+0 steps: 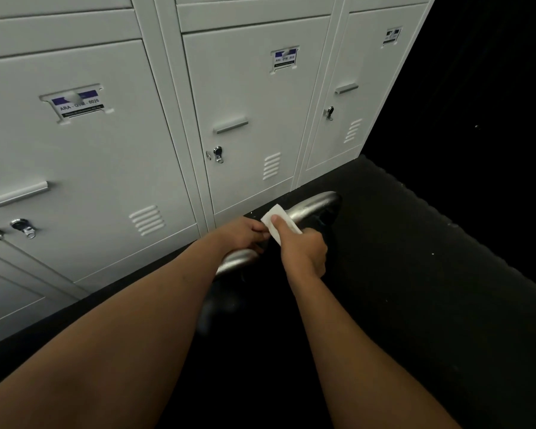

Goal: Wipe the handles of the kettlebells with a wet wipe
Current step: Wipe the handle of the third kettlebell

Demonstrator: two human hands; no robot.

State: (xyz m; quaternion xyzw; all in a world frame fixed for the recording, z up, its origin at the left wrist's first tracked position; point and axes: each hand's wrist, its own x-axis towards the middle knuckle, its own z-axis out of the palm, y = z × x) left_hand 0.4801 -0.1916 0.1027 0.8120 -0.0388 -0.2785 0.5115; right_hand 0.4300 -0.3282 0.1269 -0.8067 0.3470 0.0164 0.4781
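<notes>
The kettlebell handle (311,208) is smooth silvery metal with a soft gleam, the wet wipe (275,217) on it is white, matt and cloth-like, the lockers (254,119) behind it are satin-painted pale grey sheet metal with shiny chromed locks (218,153), and the floor (415,274) beneath it is matt black.

head | wide-angle, worn on head | faces forward and down | close over forearms (136,320) | lockers (84,150) ahead

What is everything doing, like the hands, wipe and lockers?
Shiny silver metal kettlebell handle: partly covered.
White wet wipe: wrapped over the handle.
Right hand: grips wipe, thumb on top.
Left hand: fingers curled at wipe's edge; grip unclear.
Grey metal locker doors: shut.
</notes>
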